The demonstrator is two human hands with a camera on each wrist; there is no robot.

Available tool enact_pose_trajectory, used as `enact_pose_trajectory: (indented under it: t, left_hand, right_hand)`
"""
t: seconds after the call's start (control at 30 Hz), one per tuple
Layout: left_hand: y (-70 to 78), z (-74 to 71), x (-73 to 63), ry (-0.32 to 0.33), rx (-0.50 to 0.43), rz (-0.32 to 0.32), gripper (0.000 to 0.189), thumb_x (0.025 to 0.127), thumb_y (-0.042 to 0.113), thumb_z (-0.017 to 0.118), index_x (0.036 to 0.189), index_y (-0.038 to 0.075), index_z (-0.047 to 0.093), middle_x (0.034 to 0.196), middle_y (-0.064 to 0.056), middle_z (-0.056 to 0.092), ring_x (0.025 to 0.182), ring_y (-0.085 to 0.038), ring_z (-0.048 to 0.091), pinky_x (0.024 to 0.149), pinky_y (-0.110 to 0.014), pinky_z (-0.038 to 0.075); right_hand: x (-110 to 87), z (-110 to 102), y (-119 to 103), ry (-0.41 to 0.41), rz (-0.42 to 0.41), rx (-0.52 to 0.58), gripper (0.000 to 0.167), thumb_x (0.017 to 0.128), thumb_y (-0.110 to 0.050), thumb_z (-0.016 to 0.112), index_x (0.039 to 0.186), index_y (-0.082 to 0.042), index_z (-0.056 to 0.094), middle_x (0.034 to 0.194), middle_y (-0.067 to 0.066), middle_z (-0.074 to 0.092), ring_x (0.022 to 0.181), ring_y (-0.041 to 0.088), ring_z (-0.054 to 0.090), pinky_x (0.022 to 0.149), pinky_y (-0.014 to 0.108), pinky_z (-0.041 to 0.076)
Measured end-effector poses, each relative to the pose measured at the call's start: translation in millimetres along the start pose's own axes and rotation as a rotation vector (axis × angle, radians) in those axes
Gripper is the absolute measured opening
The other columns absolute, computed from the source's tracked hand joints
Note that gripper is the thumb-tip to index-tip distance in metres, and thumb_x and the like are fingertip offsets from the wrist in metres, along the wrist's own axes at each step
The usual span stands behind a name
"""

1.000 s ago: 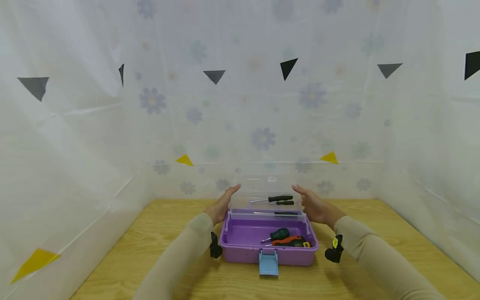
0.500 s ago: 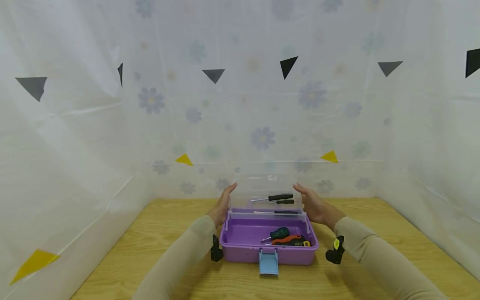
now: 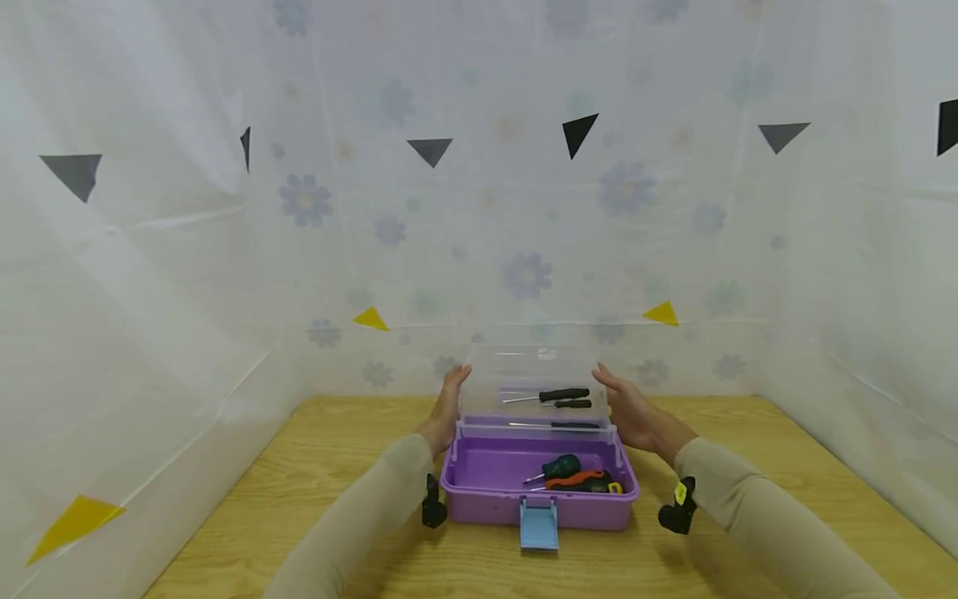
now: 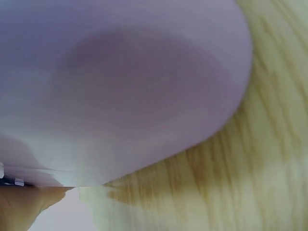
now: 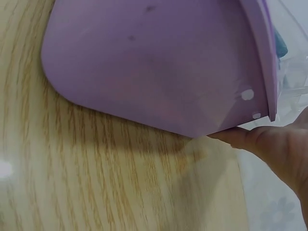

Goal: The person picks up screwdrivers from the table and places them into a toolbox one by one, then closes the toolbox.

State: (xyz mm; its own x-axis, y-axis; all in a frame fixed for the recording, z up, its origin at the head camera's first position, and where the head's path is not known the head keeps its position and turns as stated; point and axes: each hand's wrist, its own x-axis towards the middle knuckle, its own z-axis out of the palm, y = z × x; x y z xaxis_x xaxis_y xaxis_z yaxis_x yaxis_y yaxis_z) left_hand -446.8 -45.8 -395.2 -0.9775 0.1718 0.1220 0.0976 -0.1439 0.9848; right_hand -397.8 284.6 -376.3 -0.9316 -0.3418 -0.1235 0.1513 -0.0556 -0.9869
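A purple toolbox [image 3: 539,509] stands with its clear lid [image 3: 531,359] raised at the back. My left hand [image 3: 443,409] lies against its rear left side, thumb upright along the lid's edge. On the opposite side my right hand [image 3: 636,416] does the same, with straight fingers reaching to the rear corner in the right wrist view. Both hands' other fingers are partly hidden behind the box. Black-handled screwdrivers [image 3: 565,394] lie in the clear upper tray [image 3: 486,408]. In the purple bottom are a stubby green screwdriver [image 3: 563,466] and an orange-and-black handled tool [image 3: 591,481].
A pale blue latch [image 3: 539,528] hangs down at the toolbox front. The wooden table [image 3: 284,482] extends on both sides. White flowered sheeting [image 3: 524,216] encloses the back and sides, with dark and yellow triangles [image 3: 371,319] on it.
My hands have spread slightly apart, the left thumb leftward and the right thumb rightward. The toolbox and tools keep their arrangement; the head view shifts a little.
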Motion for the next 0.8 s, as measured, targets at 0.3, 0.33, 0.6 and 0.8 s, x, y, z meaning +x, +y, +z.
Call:
enact_pose_trajectory:
  t: [0.3, 0.33, 0.6, 0.8]
  left_hand:
    - [-3.4, -2.3, -2.5, 0.009, -0.014, 0.047, 0.078, 0.104, 0.049, 0.046, 0.164, 0.008, 0.018, 0.169, -0.021, 0.008, 0.152, -0.047, 0.005, 0.114, -0.074, 0.008]
    - [-4.1, -2.7, -2.7, 0.006, -0.016, 0.052, 0.077, 0.104, 0.049, 0.046, 0.164, 0.009, 0.018, 0.169, -0.021, 0.008, 0.152, -0.048, 0.004, 0.114, -0.074, 0.007]
    - [-3.3, 0.0, -4.6, -0.01, -0.016, 0.085, 0.076, 0.105, 0.048, 0.045, 0.165, 0.011, 0.018, 0.171, -0.018, 0.006, 0.152, -0.051, 0.003, 0.112, -0.077, 0.006]
    - [-3.4, 2.3, -3.8, -0.01, -0.102, 0.108, 0.071, 0.107, 0.045, 0.043, 0.164, 0.012, 0.018, 0.169, -0.018, 0.011, 0.15, -0.049, 0.015, 0.115, -0.068, 0.021]
  right_hand:
    - [-1.5, -3.9, 2.1, -0.105, -0.012, 0.046, 0.08, 0.107, -0.066, 0.026, 0.158, -0.039, -0.029, 0.168, 0.013, -0.024, 0.152, 0.049, -0.01, 0.112, 0.06, 0.031]
    - [-2.0, -4.4, 2.4, -0.112, -0.008, 0.052, 0.081, 0.106, -0.067, 0.025, 0.161, -0.036, -0.025, 0.17, 0.015, -0.018, 0.152, 0.049, -0.006, 0.111, 0.057, 0.033]
    - [-7.9, -6.2, 4.1, -0.085, -0.03, 0.09, 0.089, 0.104, -0.071, 0.026, 0.158, -0.03, -0.03, 0.169, 0.011, -0.023, 0.15, 0.046, -0.02, 0.119, 0.066, 0.001]
    - [-8.2, -3.9, 4.6, -0.04, -0.047, 0.086, 0.088, 0.103, -0.072, 0.026, 0.152, -0.036, -0.038, 0.163, 0.003, -0.037, 0.147, 0.041, -0.031, 0.117, 0.068, -0.008]
